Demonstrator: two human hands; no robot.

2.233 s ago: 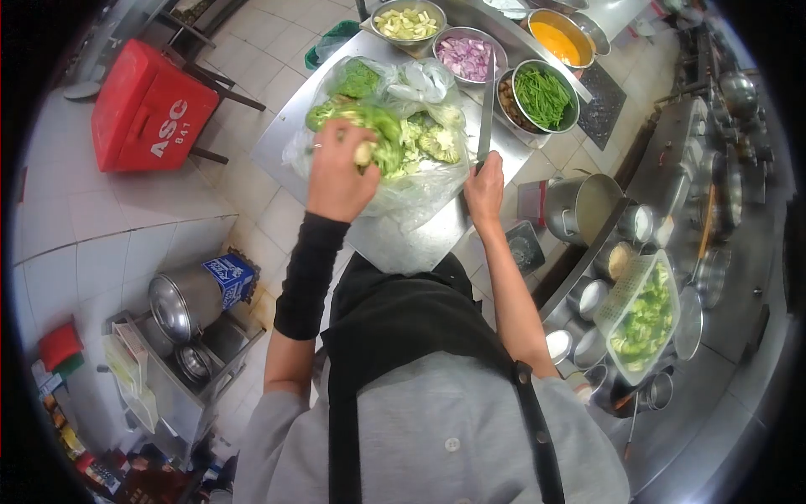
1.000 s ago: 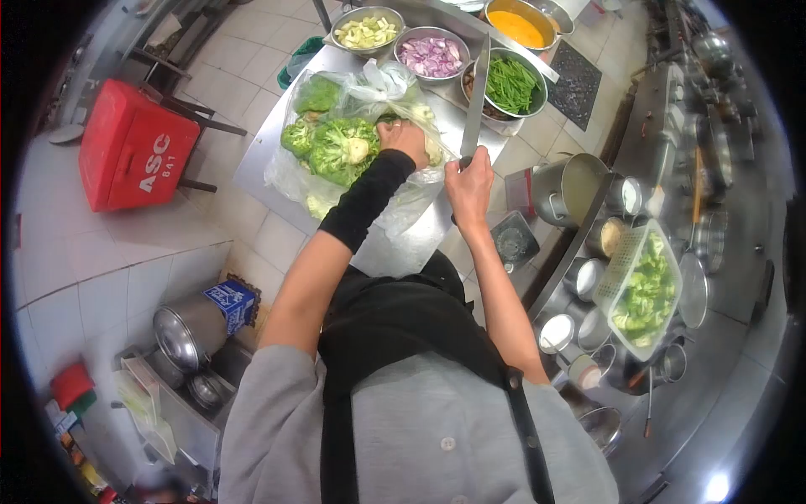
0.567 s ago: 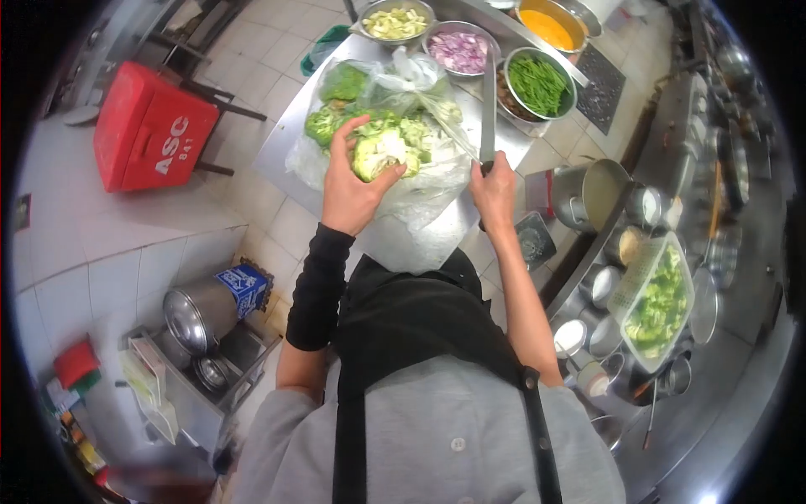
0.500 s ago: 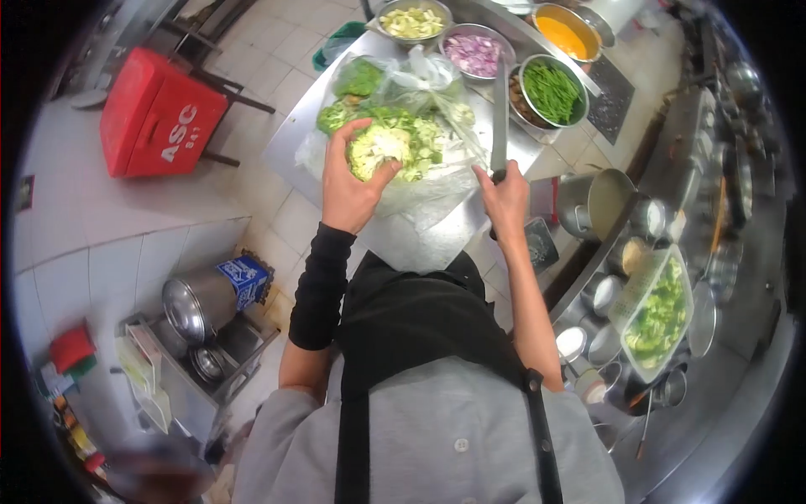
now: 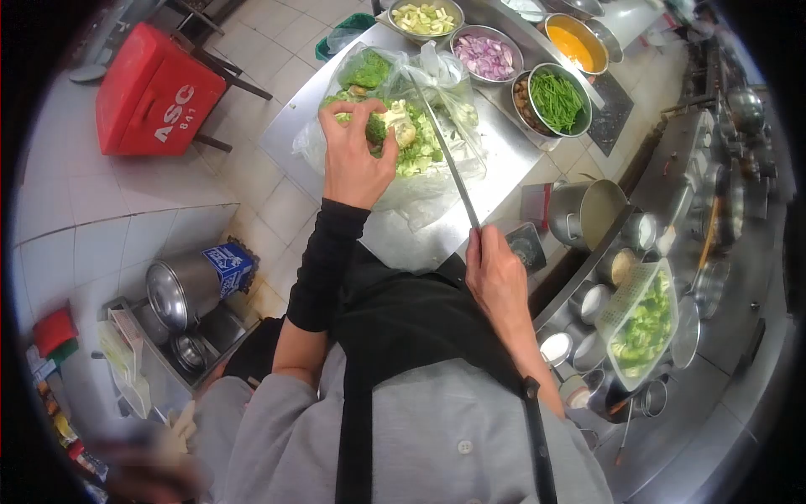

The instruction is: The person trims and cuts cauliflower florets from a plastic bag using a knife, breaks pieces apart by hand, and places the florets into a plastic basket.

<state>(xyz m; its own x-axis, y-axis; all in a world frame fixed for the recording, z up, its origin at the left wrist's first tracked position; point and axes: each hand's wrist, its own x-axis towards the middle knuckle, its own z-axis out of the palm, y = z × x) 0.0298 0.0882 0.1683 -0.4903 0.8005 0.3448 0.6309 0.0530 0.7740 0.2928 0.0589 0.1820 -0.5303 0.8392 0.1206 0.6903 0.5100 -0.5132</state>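
Note:
My left hand has its fingers curled around a broccoli head, whose pale cut stem side faces right. Beneath it, chopped broccoli florets lie on clear plastic bags spread over a steel table. My right hand is closed on the handle of a long knife. Its blade slants up and left across the bags, to the right of the broccoli. Whether the blade touches anything, I cannot tell.
Bowls of chopped red onion, green beans and pale cut vegetables stand at the far edge. A broccoli basket sits on the right counter. A red box stands left. Another person's hand shows lower left.
My right hand has come down and nearer my body, and the knife now slants left instead of standing nearly straight. My left hand has turned the broccoli head. Another person has appeared lower left.

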